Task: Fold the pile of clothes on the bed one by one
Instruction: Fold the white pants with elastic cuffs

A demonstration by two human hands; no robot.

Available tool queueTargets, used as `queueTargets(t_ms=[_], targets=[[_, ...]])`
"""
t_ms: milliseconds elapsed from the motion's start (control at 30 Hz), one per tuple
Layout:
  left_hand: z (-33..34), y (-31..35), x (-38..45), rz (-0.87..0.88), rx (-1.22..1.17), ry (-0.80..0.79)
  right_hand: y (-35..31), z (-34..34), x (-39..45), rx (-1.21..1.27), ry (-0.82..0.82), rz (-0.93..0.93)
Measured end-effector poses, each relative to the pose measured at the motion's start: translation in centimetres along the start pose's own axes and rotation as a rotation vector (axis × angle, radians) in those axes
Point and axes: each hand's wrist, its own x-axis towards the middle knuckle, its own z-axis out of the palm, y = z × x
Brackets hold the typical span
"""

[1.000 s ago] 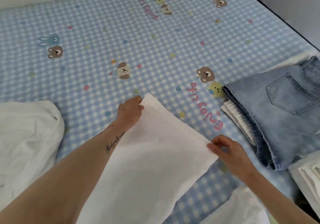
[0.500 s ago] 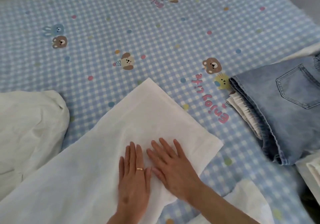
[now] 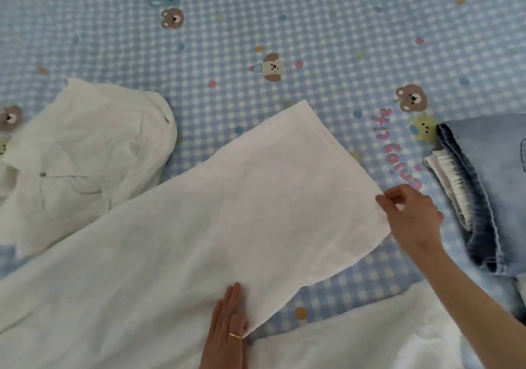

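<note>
My left hand lies flat on the white garment at 6 o'clock in the view. The fingers are straight and together, pressing the cloth down near its lower edge. A gold ring sits on one finger.

My right hand is at 3 o'clock. Its thumb and fingertips pinch the right-hand corner of the white garment, where the far edge meets the side edge. The other fingers are curled.

The white garment lies spread on the bed sheet, running from the lower left up to a corner at about 12 o'clock from my left hand. Its surface is mostly smooth, with faint creases.

A crumpled white shirt lies at 9 o'clock, touching the garment's left edge. Folded jeans lie at 3 o'clock, past my right hand, with a folded white ribbed item tucked beneath their left edge. More white cloth lies at 5 o'clock; I cannot tell what piece it is.

The bed sheet is blue check with bears and rabbits printed on it.
</note>
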Motion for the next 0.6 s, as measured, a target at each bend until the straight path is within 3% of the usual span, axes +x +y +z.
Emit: queueTargets(t_ms=[67,133,200,233,267,333,400,467,533,600], targets=[[-0.6,0.5,0.5,-0.041,-0.016,-0.141,0.6,-2.1,1.5,0.259,-0.022,0.105],[0.2,0.8,-0.9,-0.027,-0.134,-0.221,2.1,-3.9,1.9,0.317,-0.109,0.225],[-0.1,1.6,-1.1,-0.011,-0.086,-0.226,3.6,-4.2,0.9,0.099,-0.201,0.283],[-0.5,1.6,-1.2,0.042,-0.013,-0.225,3.4,-3.8,-0.2,-0.073,-0.149,0.261],[-0.8,1.2,-1.1,0.126,0.038,-0.229,2.6,-3.0,-1.5,-0.189,-0.027,0.163],[-1.4,-0.5,0.3,0.172,0.086,-0.138,-1.3,0.1,-5.5,-0.185,0.147,-0.22],[-2.3,-2.9,2.5,-0.004,0.09,-0.021,-6.6,4.5,-10.5,-0.12,0.025,-0.639],[-3.4,-6.0,4.0,-0.224,0.119,0.029,-10.8,10.5,-15.8,-0.219,-0.17,-0.967],[-4.2,-9.8,4.4,-0.373,0.207,0.02,-14.3,16.2,-19.0,-0.336,-0.294,-1.161],[-4.7,-13.5,4.5,-0.465,0.288,-0.011,-17.0,20.1,-18.0,-0.43,-0.339,-1.235]])
